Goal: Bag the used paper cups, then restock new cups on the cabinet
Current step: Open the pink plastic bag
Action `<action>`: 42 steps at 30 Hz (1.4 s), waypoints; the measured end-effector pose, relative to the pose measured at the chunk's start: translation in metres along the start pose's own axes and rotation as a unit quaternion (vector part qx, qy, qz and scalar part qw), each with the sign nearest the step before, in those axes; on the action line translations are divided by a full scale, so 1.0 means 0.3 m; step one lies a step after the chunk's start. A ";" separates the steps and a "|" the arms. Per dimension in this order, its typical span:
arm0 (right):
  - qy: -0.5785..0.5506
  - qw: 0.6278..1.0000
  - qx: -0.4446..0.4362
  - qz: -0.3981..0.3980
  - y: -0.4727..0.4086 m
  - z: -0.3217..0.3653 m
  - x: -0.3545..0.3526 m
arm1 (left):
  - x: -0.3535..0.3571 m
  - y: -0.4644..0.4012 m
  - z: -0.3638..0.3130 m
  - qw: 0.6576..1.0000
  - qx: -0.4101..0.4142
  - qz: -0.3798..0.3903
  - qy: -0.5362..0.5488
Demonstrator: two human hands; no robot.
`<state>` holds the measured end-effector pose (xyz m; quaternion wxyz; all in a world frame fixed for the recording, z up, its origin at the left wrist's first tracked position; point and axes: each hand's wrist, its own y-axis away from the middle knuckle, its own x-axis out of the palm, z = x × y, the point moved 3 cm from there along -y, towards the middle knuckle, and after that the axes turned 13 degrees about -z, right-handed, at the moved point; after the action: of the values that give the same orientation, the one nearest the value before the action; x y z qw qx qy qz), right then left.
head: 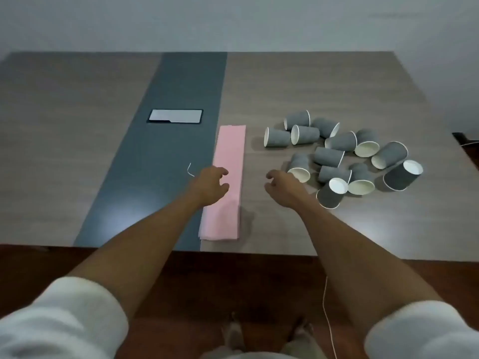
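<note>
Evidently poised to unfold it, the left hand hovers loosely spread over the folded pink bag, right hand equally empty-fingered beside the toppled cups.

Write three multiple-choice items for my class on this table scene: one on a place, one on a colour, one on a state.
1. Where is the pile of cups relative to the folded bag?
A. right B. left C. on top
2. What colour is the bag?
A. blue B. pink C. green
3. What is the left hand doing?
A. gripping a cup B. holding the phone C. holding nothing, over the bag

Key: 1 A, cups lie right of the bag. 2 B, it is plainly pink. 3 C, its fingers are loosely curled and hold nothing.
</note>
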<state>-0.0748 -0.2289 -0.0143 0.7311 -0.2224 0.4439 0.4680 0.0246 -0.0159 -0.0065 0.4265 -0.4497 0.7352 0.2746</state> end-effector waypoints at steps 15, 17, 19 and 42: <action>-0.135 0.983 0.105 0.075 0.248 0.002 0.486 | 0.262 0.265 0.267 0.988 0.070 0.126 -0.052; -0.129 0.984 0.100 0.066 0.247 -0.008 0.517 | 0.277 0.269 0.279 0.989 0.077 0.115 -0.051; -0.118 0.986 0.093 0.066 0.246 -0.013 0.533 | 0.281 0.268 0.279 0.990 0.081 0.106 -0.054; -0.391 0.917 0.068 -0.041 -0.007 0.292 -0.026 | -0.226 -0.122 -0.121 0.799 -0.190 -0.079 0.564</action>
<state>-0.0358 -0.1687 0.0365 0.8782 0.0108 0.1444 0.4558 0.0594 -0.0318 0.0696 -0.1377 -0.6540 0.7403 0.0717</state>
